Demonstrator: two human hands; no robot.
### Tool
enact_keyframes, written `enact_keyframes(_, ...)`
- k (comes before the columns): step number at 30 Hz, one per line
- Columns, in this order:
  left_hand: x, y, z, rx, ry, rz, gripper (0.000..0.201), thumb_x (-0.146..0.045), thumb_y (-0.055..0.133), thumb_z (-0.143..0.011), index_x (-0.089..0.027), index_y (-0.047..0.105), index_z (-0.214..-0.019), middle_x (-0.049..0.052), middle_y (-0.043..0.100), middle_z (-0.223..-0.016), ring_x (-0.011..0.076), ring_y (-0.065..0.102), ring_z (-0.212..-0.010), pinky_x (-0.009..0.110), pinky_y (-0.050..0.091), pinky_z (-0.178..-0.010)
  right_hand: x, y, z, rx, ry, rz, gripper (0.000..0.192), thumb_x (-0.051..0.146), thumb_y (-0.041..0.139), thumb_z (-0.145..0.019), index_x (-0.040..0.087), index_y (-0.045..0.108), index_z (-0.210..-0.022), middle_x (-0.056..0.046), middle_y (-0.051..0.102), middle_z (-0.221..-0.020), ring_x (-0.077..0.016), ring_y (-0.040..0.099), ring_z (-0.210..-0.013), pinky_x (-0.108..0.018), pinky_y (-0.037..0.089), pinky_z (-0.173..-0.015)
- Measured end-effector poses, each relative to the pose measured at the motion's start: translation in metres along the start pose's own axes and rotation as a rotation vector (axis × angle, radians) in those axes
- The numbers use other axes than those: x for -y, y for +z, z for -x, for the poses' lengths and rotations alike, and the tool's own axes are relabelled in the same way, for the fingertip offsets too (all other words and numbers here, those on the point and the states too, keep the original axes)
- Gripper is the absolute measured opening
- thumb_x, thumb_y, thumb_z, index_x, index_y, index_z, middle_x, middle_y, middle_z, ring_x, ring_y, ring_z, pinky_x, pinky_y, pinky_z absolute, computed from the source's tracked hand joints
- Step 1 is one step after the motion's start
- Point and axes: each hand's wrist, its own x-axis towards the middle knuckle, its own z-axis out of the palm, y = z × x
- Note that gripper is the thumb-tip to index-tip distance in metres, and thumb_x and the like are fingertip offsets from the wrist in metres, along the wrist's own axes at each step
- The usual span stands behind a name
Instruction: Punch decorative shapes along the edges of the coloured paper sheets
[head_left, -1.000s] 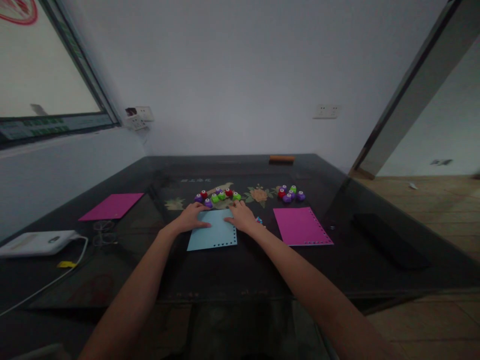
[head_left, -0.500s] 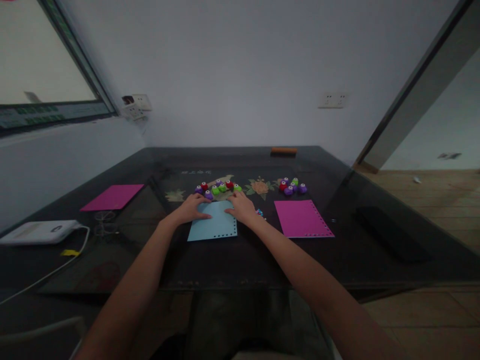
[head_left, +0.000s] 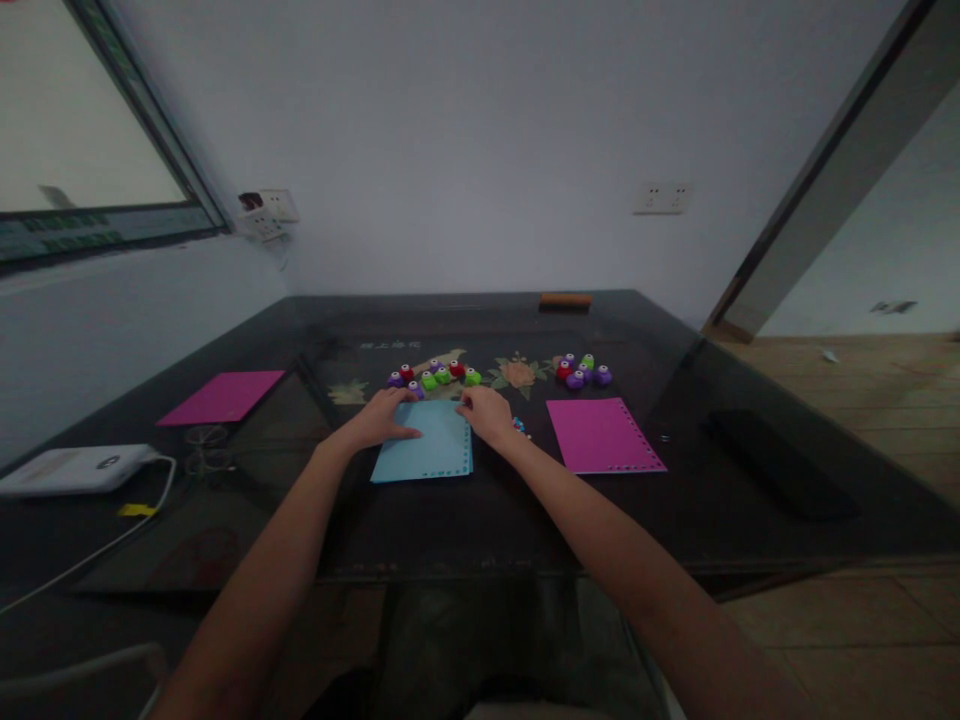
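Hands (head_left: 379,422) (head_left: 487,413) flat, fingers spread, pressing far corners of pale blue punched paper sheet (head_left: 427,455); best kept square, clear of small coloured plastic punches (head_left: 435,376) beyond.

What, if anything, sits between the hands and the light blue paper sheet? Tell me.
Nothing visible. The left hand and right hand both rest directly on the far edge of the light blue paper sheet with punched holes, lying flat on the dark glass table.

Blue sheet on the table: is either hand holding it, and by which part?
Both hands rest on the blue sheet at its far edge: left hand on the far left corner, right hand on the far right. It lies flat, pressed rather than gripped.
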Motion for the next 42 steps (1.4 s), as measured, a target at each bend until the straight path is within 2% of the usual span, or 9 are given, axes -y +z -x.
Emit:
enact_keyframes(6,-0.004,-0.003,0.0,-0.041,0.007,0.1,0.058,-0.045,0.071,-0.062,-0.017,0.053,-0.11,0.01,0.056,-0.114,0.0281,0.052,-0.107,0.04,0.04,-0.094,-0.001,-0.003,0.001,0.018,0.056,-0.072,0.015,0.03,0.057,-0.082,0.02,0.067,-0.085,-0.007,0.068,-0.089,-0.021,0.06,-0.086,-0.028,0.04,-0.069)
enact_keyframes(9,-0.007,-0.008,0.0,-0.12,-0.017,0.172,0.06,-0.044,0.07,-0.064,-0.017,0.051,-0.114,0.011,0.055,-0.115,0.0277,0.052,-0.108,0.041,0.04,-0.095,-0.005,-0.004,-0.001,-0.007,0.056,-0.182,0.016,0.031,0.057,-0.081,0.019,0.067,-0.08,-0.006,0.067,-0.081,-0.0188,0.059,-0.078,-0.027,0.039,-0.067)
enact_keyframes(13,-0.013,-0.015,0.0,-0.225,-0.176,0.396,0.074,-0.042,0.07,-0.066,-0.019,0.038,-0.128,0.011,0.053,-0.122,0.0267,0.055,-0.105,0.04,0.047,-0.087,-0.013,-0.004,-0.007,-0.118,-0.002,-0.438,0.017,0.03,0.058,-0.079,0.016,0.064,-0.072,-0.002,0.062,-0.068,-0.0147,0.055,-0.066,-0.025,0.037,-0.062)
enact_keyframes(16,-0.02,-0.016,0.001,-0.233,-0.308,0.618,0.071,-0.04,0.07,-0.067,-0.019,0.038,-0.127,0.013,0.053,-0.124,0.0281,0.057,-0.105,0.04,0.051,-0.081,-0.021,-0.002,-0.012,-0.183,-0.002,-0.639,0.019,0.03,0.059,-0.076,0.015,0.059,-0.065,0.001,0.056,-0.059,-0.0136,0.053,-0.06,-0.024,0.036,-0.058)
enact_keyframes(18,-0.024,-0.015,0.002,-0.194,-0.346,0.76,0.067,-0.038,0.069,-0.069,-0.018,0.04,-0.126,0.014,0.055,-0.123,0.0287,0.059,-0.103,0.041,0.053,-0.079,-0.026,-0.001,-0.015,-0.211,0.0,-0.745,0.021,0.032,0.059,-0.075,0.016,0.055,-0.061,0.002,0.053,-0.056,-0.0135,0.052,-0.057,-0.024,0.036,-0.056)
enact_keyframes(23,-0.03,-0.008,0.003,0.011,-0.297,0.984,0.052,-0.039,0.066,-0.074,-0.017,0.05,-0.118,0.012,0.061,-0.116,0.0257,0.063,-0.096,0.04,0.055,-0.079,-0.035,-0.005,-0.017,-0.289,0.016,-0.866,0.023,0.036,0.057,-0.073,0.018,0.053,-0.061,0.003,0.05,-0.056,-0.0122,0.047,-0.055,-0.023,0.034,-0.054)
enact_keyframes(29,-0.041,-0.004,0.007,0.084,-0.363,1.078,0.047,-0.04,0.072,-0.068,-0.015,0.058,-0.105,0.011,0.067,-0.104,0.0246,0.065,-0.088,0.04,0.055,-0.079,-0.039,-0.014,-0.019,-0.374,0.093,-0.99,0.028,0.043,0.061,-0.066,0.019,0.049,-0.058,0.005,0.043,-0.052,-0.0104,0.04,-0.051,-0.022,0.03,-0.049)
enact_keyframes(36,-0.051,-0.006,0.011,0.258,-0.312,0.926,0.039,-0.043,0.064,-0.075,-0.014,0.057,-0.1,0.005,0.067,-0.072,0.0164,0.06,-0.057,0.032,0.052,-0.058,-0.043,-0.012,-0.023,-0.397,0.117,-1.073,0.028,0.043,0.064,-0.063,0.019,0.052,-0.062,0.005,0.043,-0.053,-0.0092,0.039,-0.05,-0.021,0.027,-0.047)
enact_keyframes(42,-0.047,-0.004,0.008,0.304,-0.222,0.788,0.034,-0.048,0.059,-0.077,-0.015,0.06,-0.084,0.004,0.063,-0.063,0.0158,0.056,-0.054,0.031,0.049,-0.056,-0.042,-0.014,-0.023,-0.397,0.144,-1.136,0.029,0.045,0.065,-0.063,0.018,0.054,-0.065,0.005,0.046,-0.054,-0.0094,0.04,-0.05,-0.022,0.03,-0.048)
